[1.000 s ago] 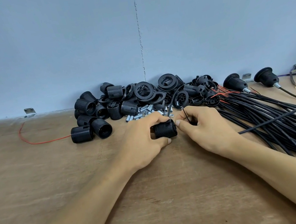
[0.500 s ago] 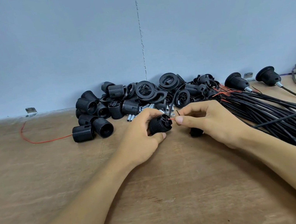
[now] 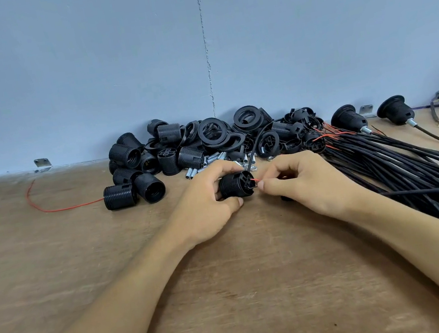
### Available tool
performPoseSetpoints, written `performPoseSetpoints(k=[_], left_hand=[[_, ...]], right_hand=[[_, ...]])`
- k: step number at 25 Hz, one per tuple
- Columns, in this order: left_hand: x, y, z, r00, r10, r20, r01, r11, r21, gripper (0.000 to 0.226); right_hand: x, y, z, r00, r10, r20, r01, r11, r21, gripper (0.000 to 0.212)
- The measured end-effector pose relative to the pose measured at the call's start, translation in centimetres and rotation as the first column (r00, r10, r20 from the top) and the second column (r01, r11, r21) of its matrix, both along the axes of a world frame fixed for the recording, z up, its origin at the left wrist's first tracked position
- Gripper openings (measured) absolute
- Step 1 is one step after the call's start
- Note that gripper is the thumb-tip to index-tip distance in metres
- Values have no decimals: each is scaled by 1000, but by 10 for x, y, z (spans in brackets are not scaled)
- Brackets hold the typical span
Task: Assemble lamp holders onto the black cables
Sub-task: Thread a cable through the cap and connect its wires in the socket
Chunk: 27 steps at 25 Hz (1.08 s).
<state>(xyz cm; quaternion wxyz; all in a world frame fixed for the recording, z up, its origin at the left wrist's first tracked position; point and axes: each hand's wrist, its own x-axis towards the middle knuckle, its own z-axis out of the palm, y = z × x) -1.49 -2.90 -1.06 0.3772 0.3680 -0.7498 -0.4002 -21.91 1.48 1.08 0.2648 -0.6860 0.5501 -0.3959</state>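
Note:
My left hand (image 3: 204,206) grips a black threaded lamp holder (image 3: 234,185) just above the wooden table, its back end turned to the right. My right hand (image 3: 301,185) pinches a thin red wire (image 3: 257,180) at that back end. A thin black wire (image 3: 250,158) rises from the holder toward the pile. A small black part (image 3: 285,198) lies under my right hand, mostly hidden. A bundle of black cables (image 3: 402,166) with red wire ends lies to the right.
A heap of black holder bodies and rings (image 3: 209,145) sits at the wall, with small metal tubes (image 3: 206,162) in front. Two finished holders on cables (image 3: 348,118) stand at the back right. A loose red wire (image 3: 55,208) lies at the left.
My left hand lifted the holder and turned its back end toward my right hand. My right hand shifted from the black wire to pinching the red wire at the holder.

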Motion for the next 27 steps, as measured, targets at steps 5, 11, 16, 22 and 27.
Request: performPoseSetpoints(k=[5,11,16,22,27], left_hand=[[1,2,3,999,-38,-1,38,999,36,53],[0,3,5,999,-35,-6,35,999,31,54],[1,3,3,1000,-7,29,8,1000,-18,54],[1,4,2,996,50,79,-40,991,-129,50],[-1,5,1,987,120,107,-94,972,-216,44]], right_hand=[[1,1,-2,999,-17,-39,16,999,-44,14],[2,1,0,999,2,-33,-2,1000,-17,13],[3,1,1,1000,1,-18,0,1000,8,12],[7,2,1,998,-50,-29,49,999,-20,14],[8,3,-1,996,-81,-34,78,995,-62,14]])
